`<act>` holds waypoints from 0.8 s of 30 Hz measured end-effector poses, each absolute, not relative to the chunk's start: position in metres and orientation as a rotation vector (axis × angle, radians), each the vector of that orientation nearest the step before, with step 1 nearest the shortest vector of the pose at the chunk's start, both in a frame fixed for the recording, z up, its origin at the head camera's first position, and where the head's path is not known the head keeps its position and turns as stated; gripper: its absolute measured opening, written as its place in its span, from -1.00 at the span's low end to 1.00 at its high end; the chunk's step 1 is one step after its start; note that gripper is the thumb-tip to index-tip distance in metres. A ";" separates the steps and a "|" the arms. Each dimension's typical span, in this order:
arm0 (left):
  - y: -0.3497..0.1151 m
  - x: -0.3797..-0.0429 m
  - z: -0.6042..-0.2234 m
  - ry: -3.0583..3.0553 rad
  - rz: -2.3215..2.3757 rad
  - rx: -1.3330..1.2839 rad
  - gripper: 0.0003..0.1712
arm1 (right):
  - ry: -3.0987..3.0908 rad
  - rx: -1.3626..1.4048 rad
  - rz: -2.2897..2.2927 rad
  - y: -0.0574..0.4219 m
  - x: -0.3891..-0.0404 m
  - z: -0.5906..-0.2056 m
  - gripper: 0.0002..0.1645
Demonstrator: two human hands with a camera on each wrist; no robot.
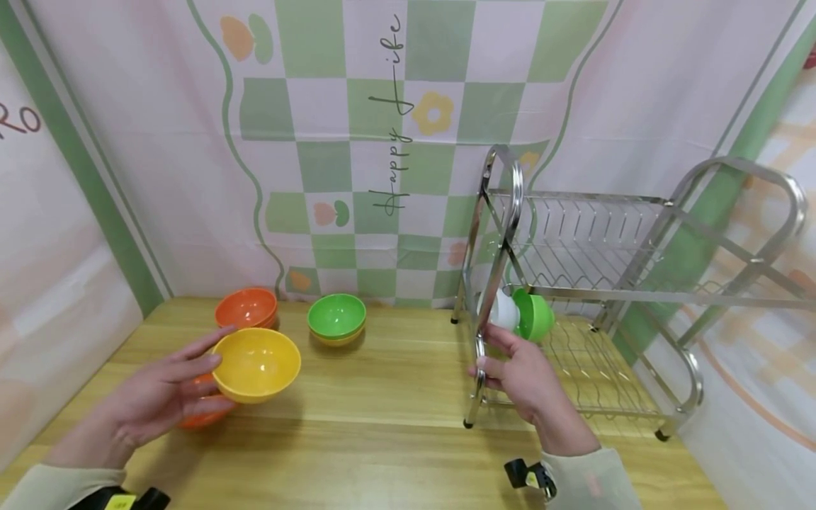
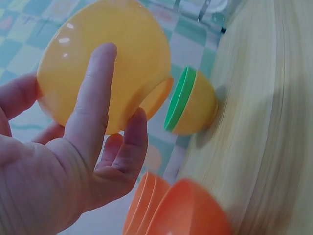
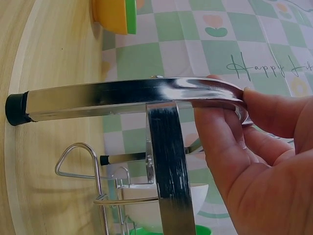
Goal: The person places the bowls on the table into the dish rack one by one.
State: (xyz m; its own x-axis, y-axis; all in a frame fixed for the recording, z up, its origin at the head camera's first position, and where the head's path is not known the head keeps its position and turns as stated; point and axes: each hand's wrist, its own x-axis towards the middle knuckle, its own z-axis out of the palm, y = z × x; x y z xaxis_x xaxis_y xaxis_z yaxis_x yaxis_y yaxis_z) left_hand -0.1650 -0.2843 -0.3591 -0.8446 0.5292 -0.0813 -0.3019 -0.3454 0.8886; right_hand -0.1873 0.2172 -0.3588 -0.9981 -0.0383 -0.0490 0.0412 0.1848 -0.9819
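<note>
My left hand (image 1: 162,389) holds a yellow bowl (image 1: 258,367) above the table, with fingers spread along its side and underside. An orange bowl (image 1: 202,421) shows partly behind that hand, and orange bowls (image 1: 245,309) stand farther back. In the left wrist view the bowl's foot ring and outer wall (image 2: 127,54) face the camera. My right hand (image 1: 525,379) grips the near left upright of a metal dish rack (image 1: 593,292), thumb and fingers around the tube (image 3: 210,88). Close behind it, a white bowl (image 1: 505,312) and a green bowl (image 1: 537,316) stand on edge on the lower tier.
A green bowl (image 1: 336,316) sits nested in a yellow bowl (image 1: 338,341) mid-table near the back. The two-tier rack occupies the right side of the wooden table (image 1: 382,432). A patterned cloth (image 1: 376,163) hangs along the table's back edge.
</note>
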 end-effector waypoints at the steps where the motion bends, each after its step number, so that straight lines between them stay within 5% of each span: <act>1: -0.281 -0.164 -0.359 1.376 2.209 0.306 -0.48 | 2.367 0.002 -1.969 0.217 -0.187 -0.359 -0.20; 19: -0.218 -0.154 -0.351 1.283 2.278 0.277 -0.55 | 2.382 0.001 -1.946 0.218 -0.186 -0.358 -0.20; 24: -0.203 -0.150 -0.350 1.341 2.286 0.230 -0.42 | 2.377 -0.001 -1.956 0.218 -0.186 -0.359 -0.21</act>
State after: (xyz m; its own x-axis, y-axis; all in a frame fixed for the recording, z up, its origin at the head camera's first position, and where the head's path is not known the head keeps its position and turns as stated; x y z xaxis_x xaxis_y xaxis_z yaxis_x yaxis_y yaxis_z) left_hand -0.1504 -0.2030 -0.3497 -0.8725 0.4797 -0.0932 -0.3155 -0.4074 0.8570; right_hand -0.1863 0.2181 -0.3587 -0.9980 -0.0408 -0.0487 0.0399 0.1931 -0.9804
